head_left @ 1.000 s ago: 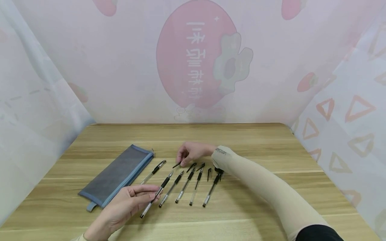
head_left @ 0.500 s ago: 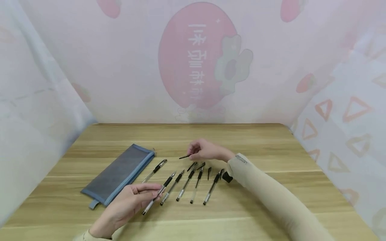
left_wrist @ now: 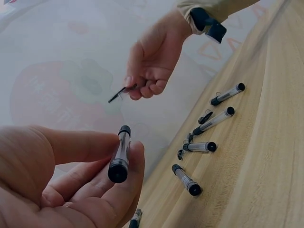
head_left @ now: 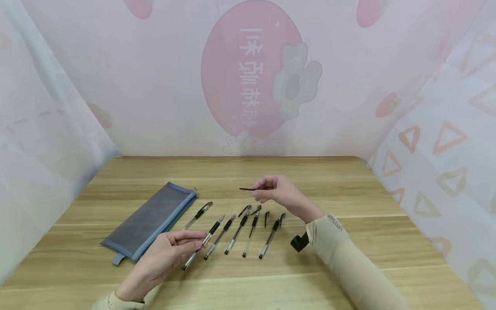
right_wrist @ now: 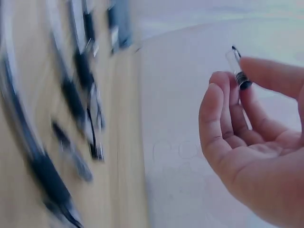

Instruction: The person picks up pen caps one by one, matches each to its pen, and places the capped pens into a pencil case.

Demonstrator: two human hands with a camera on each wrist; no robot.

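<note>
My left hand (head_left: 198, 242) grips an uncapped clear pen with a black grip (head_left: 193, 253) low over the wooden table (head_left: 348, 193). From the left wrist view the pen (left_wrist: 119, 156) sits between thumb and fingers, its end towards the camera. My right hand (head_left: 257, 190) is raised above the row of pens and pinches a small black pen cap (head_left: 247, 188) by one end. The same cap (left_wrist: 121, 92) shows under the right hand (left_wrist: 152, 66). In the blurred right wrist view the right hand's fingers (right_wrist: 223, 109) hold the cap (right_wrist: 237, 69) at the fingertips.
A grey mesh pouch with blue trim (head_left: 153, 221) lies to the left. Several pens lie side by side on the table (head_left: 236, 234), one nearer the pouch (head_left: 198, 215), with loose caps at their far ends (head_left: 266, 218). Pink printed cloth walls surround the table.
My right hand has lifted off the table with the cap and moved right and up. My left hand keeps the pen almost in the same place.
</note>
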